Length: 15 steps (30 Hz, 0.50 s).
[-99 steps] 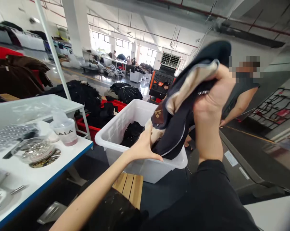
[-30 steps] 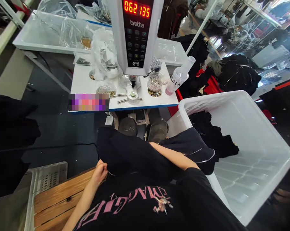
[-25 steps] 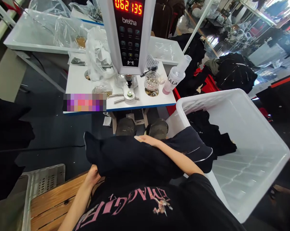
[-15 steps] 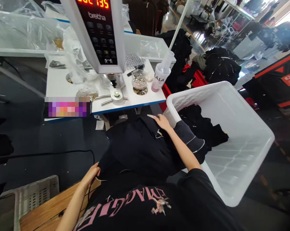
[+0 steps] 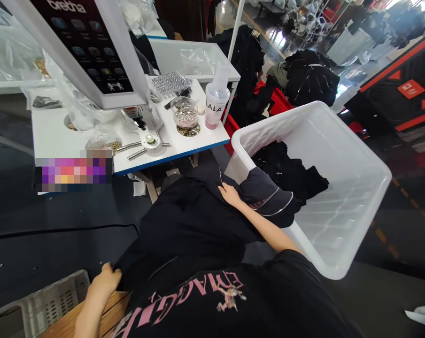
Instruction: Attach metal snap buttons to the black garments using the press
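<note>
The black zip jacket (image 5: 187,225) is draped across the person's front, running from the lower left up to the white plastic crate (image 5: 342,197), and its bunched end with the silver zip trim (image 5: 270,202) sits over the crate's near rim. The right hand (image 5: 229,194) is flat on the jacket just beside that bunched end, fingers (image 5: 225,188) extended and not clenched, so it's pressing or resting rather than gripping. The left hand (image 5: 104,281) is down at the lower left with its fingers (image 5: 108,271) curled around the jacket's edge, and it looks like a real grasp, though the cloth hides the fingertips so I can't tell how tight. More black clothing (image 5: 286,171) lies in the crate, partly hidden behind the jacket. At the upper left there's a bretha machine (image 5: 88,51), cut off by the frame, on a white table (image 5: 177,152) with a glass dish of metal snaps (image 5: 184,112) and a LALA cup (image 5: 214,112). A pixelated patch (image 5: 73,170) covers the table's near corner, so whatever's there is impossible to make out
</note>
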Each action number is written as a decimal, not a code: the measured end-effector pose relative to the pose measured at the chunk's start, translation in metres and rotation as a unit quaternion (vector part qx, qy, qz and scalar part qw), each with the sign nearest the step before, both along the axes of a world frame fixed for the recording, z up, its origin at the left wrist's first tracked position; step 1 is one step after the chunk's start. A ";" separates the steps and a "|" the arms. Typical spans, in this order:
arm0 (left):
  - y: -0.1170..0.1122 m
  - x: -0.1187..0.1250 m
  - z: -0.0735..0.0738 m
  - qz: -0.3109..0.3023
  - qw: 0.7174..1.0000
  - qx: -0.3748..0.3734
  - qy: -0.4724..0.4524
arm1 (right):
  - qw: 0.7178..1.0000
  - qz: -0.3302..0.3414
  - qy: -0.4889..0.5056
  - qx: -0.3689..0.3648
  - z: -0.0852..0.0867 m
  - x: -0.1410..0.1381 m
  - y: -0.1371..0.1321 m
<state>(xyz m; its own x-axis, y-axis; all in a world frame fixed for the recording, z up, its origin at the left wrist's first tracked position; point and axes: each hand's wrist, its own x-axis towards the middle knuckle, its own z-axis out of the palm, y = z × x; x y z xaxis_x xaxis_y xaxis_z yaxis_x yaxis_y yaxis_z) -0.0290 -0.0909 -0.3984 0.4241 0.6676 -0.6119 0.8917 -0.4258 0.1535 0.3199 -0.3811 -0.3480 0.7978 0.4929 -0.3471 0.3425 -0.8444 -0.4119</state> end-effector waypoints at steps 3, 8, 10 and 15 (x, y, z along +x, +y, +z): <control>-0.022 0.053 0.032 -0.119 0.985 0.082 -0.094 | 0.994 0.070 0.008 0.080 0.040 -0.017 0.039; -0.064 0.144 0.093 -0.236 0.856 0.079 -0.453 | 0.911 0.221 0.113 0.329 0.119 -0.075 0.090; -0.071 0.166 0.106 -0.221 0.848 0.018 -0.482 | 0.901 0.208 0.126 0.360 0.136 -0.085 0.087; -0.064 0.187 0.101 -0.115 0.841 -0.022 -0.528 | 0.933 0.237 0.040 0.267 0.114 -0.067 0.018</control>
